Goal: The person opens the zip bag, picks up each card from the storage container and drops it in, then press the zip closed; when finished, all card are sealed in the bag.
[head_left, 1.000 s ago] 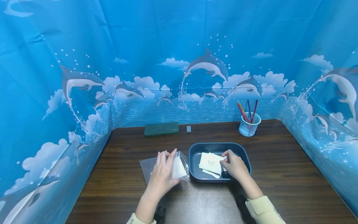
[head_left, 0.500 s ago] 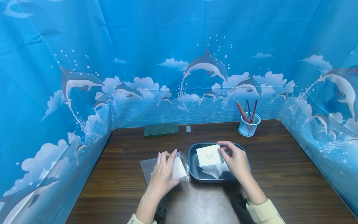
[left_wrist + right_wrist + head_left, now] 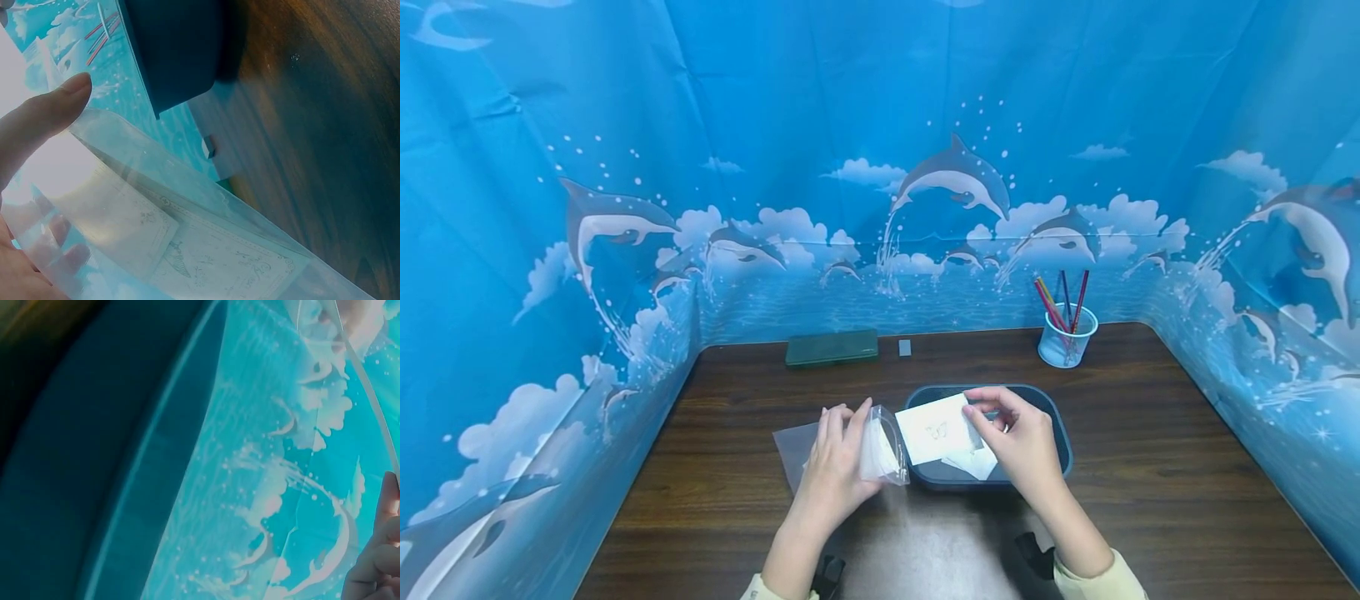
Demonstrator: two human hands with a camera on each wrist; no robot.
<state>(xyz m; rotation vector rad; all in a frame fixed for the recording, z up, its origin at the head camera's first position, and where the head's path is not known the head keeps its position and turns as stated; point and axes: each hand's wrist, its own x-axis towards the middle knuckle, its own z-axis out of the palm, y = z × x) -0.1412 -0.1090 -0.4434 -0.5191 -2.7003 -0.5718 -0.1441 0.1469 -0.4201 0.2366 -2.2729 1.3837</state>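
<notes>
Taking the tray (image 3: 1063, 423) as clock centre: at nine o'clock, out to the slanting left edge of the table (image 3: 715, 433), plenty of room for moving. At six, nearest the person, a shiny stretch up to the front of the tray. At three, from rim to right edge, wide room again. Closed in on the left, back and right by a blue dolphin curtain (image 3: 865, 100).

At ten, lying by the back edge, a green case (image 3: 832, 348). At nine, beside the rim, gripping a clear bag (image 3: 901, 467) in the left hand (image 3: 837, 467), with thumb and fingers curled round it; inside, overlapping printed cards (image 3: 219, 265). Between ten and eleven, a small grey block (image 3: 905, 347). Over the left part of the tray, pinching a tilted white card (image 3: 934, 429) by the upper right corner, between thumb and fingertips of the right hand (image 3: 1018, 429). With the far corner reaching past the rim to the bag's mouth, hard to tell whether touching. Below, inside the tray, loose white papers (image 3: 977, 461). At one, coloured pencils (image 3: 1081, 302) leaning in a light blue cup (image 3: 1058, 350).
</notes>
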